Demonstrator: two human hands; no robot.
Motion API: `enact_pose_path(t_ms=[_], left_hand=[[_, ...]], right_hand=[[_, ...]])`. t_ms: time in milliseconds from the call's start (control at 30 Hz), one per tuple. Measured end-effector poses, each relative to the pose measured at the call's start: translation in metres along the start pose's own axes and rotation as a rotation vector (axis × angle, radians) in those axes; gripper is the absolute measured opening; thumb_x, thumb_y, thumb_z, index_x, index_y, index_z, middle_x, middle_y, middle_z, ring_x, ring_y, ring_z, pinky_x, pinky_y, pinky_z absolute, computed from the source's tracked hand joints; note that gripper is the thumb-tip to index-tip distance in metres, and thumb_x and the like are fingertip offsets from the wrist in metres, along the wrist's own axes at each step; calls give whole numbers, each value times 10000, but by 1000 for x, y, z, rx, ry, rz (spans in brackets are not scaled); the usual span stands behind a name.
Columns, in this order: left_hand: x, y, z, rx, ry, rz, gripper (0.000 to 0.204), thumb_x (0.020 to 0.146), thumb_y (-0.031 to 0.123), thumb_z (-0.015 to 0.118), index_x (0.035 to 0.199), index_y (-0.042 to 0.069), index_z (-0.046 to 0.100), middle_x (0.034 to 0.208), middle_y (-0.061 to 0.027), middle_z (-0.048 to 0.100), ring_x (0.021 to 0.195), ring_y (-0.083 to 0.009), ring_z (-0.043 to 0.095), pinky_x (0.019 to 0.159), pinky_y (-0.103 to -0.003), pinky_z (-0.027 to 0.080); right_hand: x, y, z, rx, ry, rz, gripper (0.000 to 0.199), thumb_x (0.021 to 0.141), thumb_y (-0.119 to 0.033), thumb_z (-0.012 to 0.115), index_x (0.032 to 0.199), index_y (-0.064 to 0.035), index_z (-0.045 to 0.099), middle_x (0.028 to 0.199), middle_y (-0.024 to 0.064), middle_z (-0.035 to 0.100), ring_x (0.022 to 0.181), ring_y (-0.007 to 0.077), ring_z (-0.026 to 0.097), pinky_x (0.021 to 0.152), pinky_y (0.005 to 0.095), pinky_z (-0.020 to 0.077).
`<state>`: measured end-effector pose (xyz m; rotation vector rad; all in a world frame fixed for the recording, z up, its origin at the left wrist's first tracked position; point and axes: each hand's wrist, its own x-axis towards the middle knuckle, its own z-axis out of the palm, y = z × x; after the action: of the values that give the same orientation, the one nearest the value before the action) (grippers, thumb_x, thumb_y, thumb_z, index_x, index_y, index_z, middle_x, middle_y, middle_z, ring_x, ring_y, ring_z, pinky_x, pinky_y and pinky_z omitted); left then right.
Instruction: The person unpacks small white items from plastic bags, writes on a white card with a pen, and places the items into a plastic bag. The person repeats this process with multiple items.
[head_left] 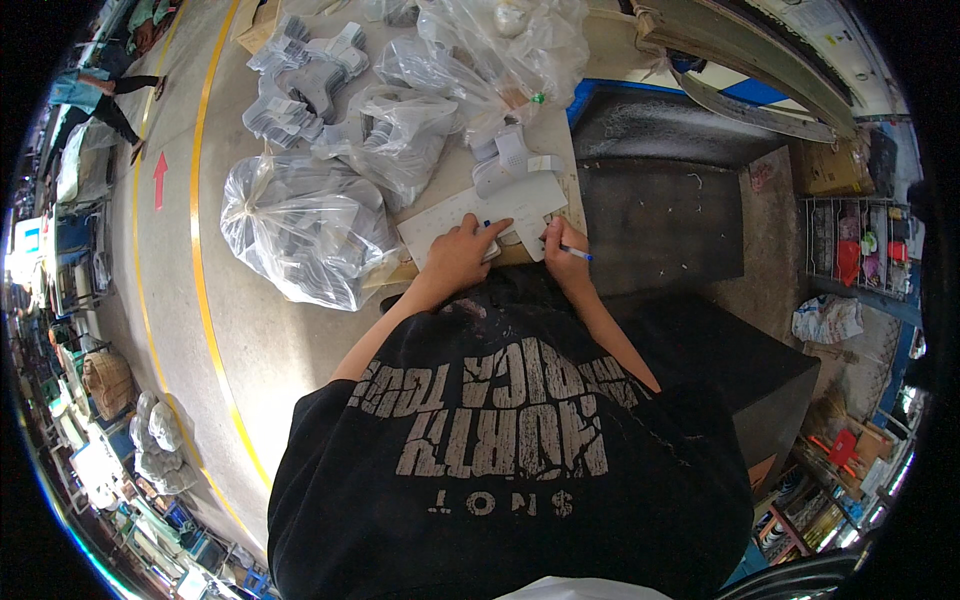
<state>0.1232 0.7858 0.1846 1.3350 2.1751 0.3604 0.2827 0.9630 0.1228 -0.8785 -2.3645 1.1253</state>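
Head view showed my right hand [562,243] pinched shut around a blue pen [574,253], its tip down on the white sheet [480,215] at the near edge of the table [560,150]. My left hand [457,258] lay flat on that sheet with its fingers [492,228] spread and loose, pressing the paper down and gripping nothing that I could make out; something small may have sat under the palm, but it was hidden. The sheet rested close to the table's near right corner, partly overhanging toward me. Just beyond it lay a small pile of white tags [505,155]. Farther back and to the left, clear plastic bags [300,235] stuffed with grey pieces crowded the table, the biggest one bulging over the left edge above the concrete floor [180,300] with its yellow line.

In my judgement the risk lay in that overhang: if my left palm eased off, the pen stroke could drag the sheet off the edge. The big bag also looked poised to slide off if nudged.
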Motion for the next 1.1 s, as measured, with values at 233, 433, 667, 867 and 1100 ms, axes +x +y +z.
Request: enact_pose_path(t_ms=[233, 433, 667, 867, 1100], left_hand=[[0, 1, -2, 4, -2, 2, 914, 795, 128, 782, 1591, 380, 410, 1189, -184, 566, 965, -418, 710, 822, -519, 607], [-1, 1, -2, 2, -7, -4, 916, 793, 125, 781, 1592, 373, 410, 1187, -181, 566, 961, -417, 709, 828, -516, 605], [0, -1, -1, -5, -6, 2, 924, 785, 123, 779, 1594, 373, 409, 1189, -179, 563, 976, -427, 708, 831, -521, 603], [0, 0, -2, -8, -12, -4, 927, 786, 121, 778, 1596, 377, 407, 1196, -179, 565, 979, -424, 710, 833, -519, 604], [2, -1, 0, 10, -15, 2, 946, 782, 136, 806, 1600, 381, 399, 1212, -177, 569, 985, -411, 711, 829, -508, 607]], right_hand=[[-1, -1, -2, 42, 4, -3, 358, 1101, -252, 522, 862, -20, 653, 736, 171, 679, 679, 345, 691, 661, 439, 535], [-1, -3, -2, 57, 5, -11, 349, 1102, -237, 525, 860, -19, 651, 734, 159, 674, 672, 322, 685, 661, 427, 533], [-1, 0, 3, 30, 59, -67, 419, 1121, -259, 475, 823, -3, 619, 690, 172, 632, 634, 318, 650, 629, 427, 512], [0, 0, 2, -38, 26, -39, 310, 1084, -216, 554, 887, -6, 670, 735, 188, 676, 672, 365, 699, 637, 450, 537], [0, 14, -1, 132, 34, 41, 414, 1115, -254, 499, 822, -3, 649, 706, 151, 674, 617, 319, 666, 599, 423, 514]])
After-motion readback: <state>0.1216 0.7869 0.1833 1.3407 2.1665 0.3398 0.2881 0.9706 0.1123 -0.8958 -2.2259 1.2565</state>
